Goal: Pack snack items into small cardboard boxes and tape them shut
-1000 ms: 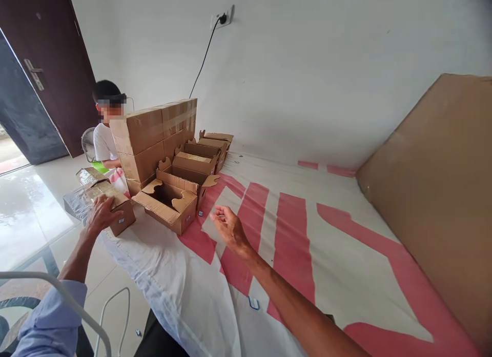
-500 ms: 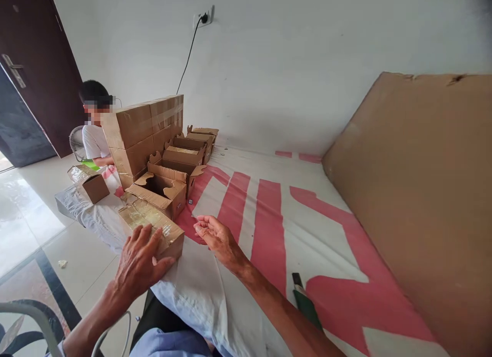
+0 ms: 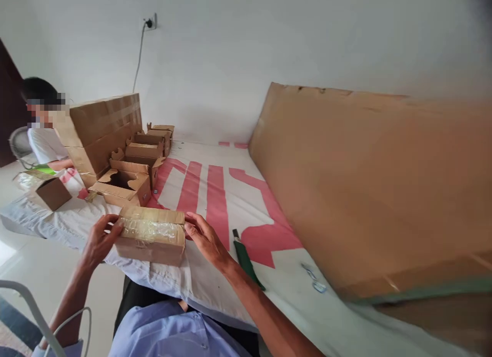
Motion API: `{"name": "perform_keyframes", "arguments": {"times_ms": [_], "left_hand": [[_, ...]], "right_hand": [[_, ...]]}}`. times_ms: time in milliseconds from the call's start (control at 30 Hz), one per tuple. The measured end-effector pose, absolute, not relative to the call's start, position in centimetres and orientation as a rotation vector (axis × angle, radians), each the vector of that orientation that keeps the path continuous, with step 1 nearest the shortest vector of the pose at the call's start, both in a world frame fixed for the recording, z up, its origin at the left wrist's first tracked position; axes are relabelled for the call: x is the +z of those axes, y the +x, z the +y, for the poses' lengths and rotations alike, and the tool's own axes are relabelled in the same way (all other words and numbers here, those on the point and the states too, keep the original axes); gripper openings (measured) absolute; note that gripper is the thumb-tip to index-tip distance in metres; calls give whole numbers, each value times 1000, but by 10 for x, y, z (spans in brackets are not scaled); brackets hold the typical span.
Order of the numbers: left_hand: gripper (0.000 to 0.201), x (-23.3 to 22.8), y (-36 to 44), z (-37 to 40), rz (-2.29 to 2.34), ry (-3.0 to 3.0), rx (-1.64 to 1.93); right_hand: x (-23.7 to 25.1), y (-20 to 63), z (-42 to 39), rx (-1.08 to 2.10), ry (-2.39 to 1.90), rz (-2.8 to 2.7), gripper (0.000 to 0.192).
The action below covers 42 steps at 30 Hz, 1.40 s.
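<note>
Two bare hands are gripping one small closed brown cardboard box wrapped across its top in clear tape [image 3: 150, 235], which is sitting near the front edge of the white cloth with broad pink stripes [image 3: 215, 193]. The left hand [image 3: 98, 239] is clasping the box's left end, thumb lying on the taped top and fingers curling round the side. The right hand [image 3: 203, 236] is pressing against the right end, fingers held close together and lightly bent, thumb resting at the upper edge.

Just right of the right wrist, a dark green narrow tool with a black tip [image 3: 244, 257] is lying on the cloth, and two small bluish metal clips [image 3: 313, 277] are lying farther right. A large flat sheet of brown cardboard [image 3: 369, 187] is leaning along the right side.

Behind the held box, a row of open brown cardboard cartons with curved flaps [image 3: 132, 167] is running toward the white wall, beside a tall stack of sealed brown cartons [image 3: 102, 131]. Another small brown box [image 3: 54, 193] is sitting at the far left edge. A person in a white shirt [image 3: 46, 141] is sitting beyond the stack.
</note>
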State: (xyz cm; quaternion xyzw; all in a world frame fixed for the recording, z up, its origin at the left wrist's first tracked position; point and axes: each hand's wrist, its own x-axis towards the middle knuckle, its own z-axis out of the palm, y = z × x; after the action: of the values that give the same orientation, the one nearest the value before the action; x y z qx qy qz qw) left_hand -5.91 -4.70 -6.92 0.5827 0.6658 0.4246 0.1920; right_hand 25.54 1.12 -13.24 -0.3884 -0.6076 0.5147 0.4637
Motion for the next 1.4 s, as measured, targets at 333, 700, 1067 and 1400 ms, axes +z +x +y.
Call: {"name": "perform_keyframes", "arguments": {"times_ms": [333,700,1067,1400], "left_hand": [[48,-66,-53,-24,1523,1539,1173],[50,-82,-51,-16,1389,1581,1206],[46,-72,-35,-30,1230,1556,1152],[48,-84,-35,-44,1311,1615,1154]], "right_hand": [[-168,380,4,312,-2040,-1877,29],[-173,380,-1,287,-2200,-1860,28],[-35,311,-14,901,-980,-2060,36],[0,273,0,955,-841,-2375,36]]}}
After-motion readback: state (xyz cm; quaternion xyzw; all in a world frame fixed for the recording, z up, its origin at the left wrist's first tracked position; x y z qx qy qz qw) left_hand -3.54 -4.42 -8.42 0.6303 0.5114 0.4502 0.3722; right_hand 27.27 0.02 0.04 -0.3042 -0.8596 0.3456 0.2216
